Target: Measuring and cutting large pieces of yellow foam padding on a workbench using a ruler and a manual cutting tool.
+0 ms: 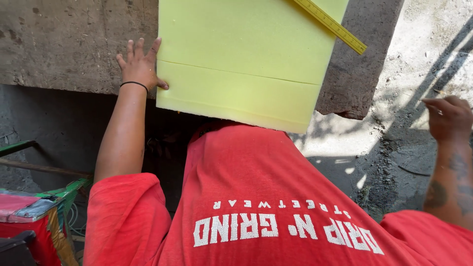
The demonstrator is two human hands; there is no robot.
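A thick yellow-green foam slab (pixel 241 59) lies on a rough concrete slab (pixel 64 44), its near edge overhanging toward my red shirt. A shallow cut line runs across the foam close to that edge. A yellow ruler (pixel 335 25) rests diagonally on the foam's far right corner and sticks out past it. My left hand (pixel 139 66) lies flat on the concrete with fingers spread, thumb against the foam's left edge. My right hand (pixel 449 117) is raised at the far right, away from the foam, with its fingers curled. I cannot tell whether it pinches something small.
Sunlit concrete ground (pixel 394 123) with shadows lies to the right of the slab. At the lower left stands a green metal frame (pixel 64 189) with a red-covered thing (pixel 19 216) and some cables beside it.
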